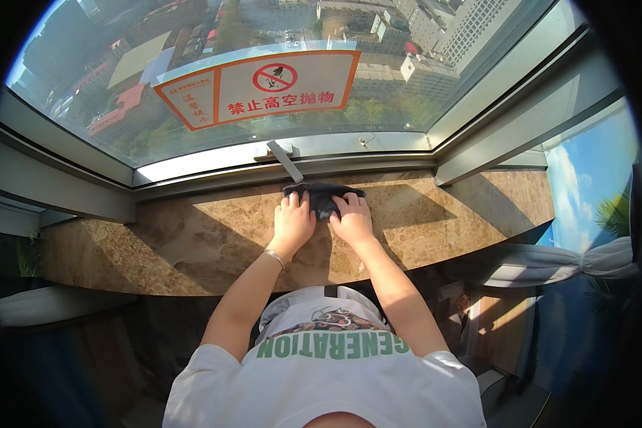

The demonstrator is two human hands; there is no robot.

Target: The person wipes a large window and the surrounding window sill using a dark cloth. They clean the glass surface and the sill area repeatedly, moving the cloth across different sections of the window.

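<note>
A dark grey or black cloth [324,201] lies bunched on the brown marbled windowsill [225,246], close to the window frame. My left hand [294,222], with a silvery bracelet at its wrist, presses on the cloth's left part with its fingers curled over it. On the right part, my right hand [353,221] grips the cloth in the same way, thumb toward the middle. Both arms reach straight forward over the sill. Just beyond the cloth, a grey window handle [285,161] slants down toward it.
Behind the sill stands a large window with metal frame bars [499,121] on both sides. An orange-and-white notice sticker [264,85] is on the glass, with buildings far below. A tied pale curtain [549,265] hangs at the right, beside a blue sky-patterned surface [585,185].
</note>
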